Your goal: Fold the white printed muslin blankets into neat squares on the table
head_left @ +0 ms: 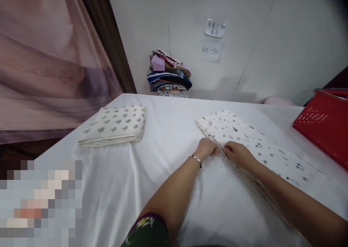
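A long folded strip of white patterned cloth (pixel 261 145) lies on the white-covered table (pixel 168 189), running from the middle toward the lower right. My left hand (pixel 207 147), with a silver bracelet on the wrist, is closed at the cloth's near long edge, fingers curled against the layers. My right hand (pixel 239 154) rests right beside it on the same edge, fingers bent and pinching the folded layers. My right forearm lies along the cloth.
A folded white cloth with grey hearts (pixel 115 125) sits at the table's left. A pile of coloured folded clothes (pixel 169 74) stands against the back wall under two paper notes (pixel 213 40). A red basket (pixel 324 125) is at the right edge. A pink curtain (pixel 49 58) hangs at the left.
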A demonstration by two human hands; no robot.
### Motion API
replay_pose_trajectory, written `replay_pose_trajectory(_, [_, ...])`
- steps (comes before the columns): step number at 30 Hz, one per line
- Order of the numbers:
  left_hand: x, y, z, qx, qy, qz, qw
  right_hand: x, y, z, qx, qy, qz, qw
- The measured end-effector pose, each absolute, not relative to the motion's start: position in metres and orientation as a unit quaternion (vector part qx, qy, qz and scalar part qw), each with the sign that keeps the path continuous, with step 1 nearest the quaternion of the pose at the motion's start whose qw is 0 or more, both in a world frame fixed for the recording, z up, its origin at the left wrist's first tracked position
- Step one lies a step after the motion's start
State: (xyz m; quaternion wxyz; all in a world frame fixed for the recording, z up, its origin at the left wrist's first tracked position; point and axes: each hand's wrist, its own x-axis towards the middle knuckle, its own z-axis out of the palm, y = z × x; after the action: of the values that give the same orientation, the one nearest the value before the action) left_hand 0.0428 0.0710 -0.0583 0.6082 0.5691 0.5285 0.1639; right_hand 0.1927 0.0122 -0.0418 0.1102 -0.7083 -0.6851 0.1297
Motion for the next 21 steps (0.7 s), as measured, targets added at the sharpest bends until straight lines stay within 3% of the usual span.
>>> replay_pose_trajectory(7, [0.046,0.07,-0.067,0.575,0.498,0.237,0.604,0.191,0.013,-0.044,-0.705,-0.697,0.106,0.084])
replay_pose_trajectory(15, [0.048,0.071,-0.074,0.579,0.496,0.262,0.591,0.203,0.016,-0.05,-0.677,-0.698,0.174,0.155])
replay_pose_trajectory(21, [0.047,0.073,-0.072,0.571,0.495,0.264,0.6,0.202,0.015,-0.05,-0.66,-0.717,0.161,0.155])
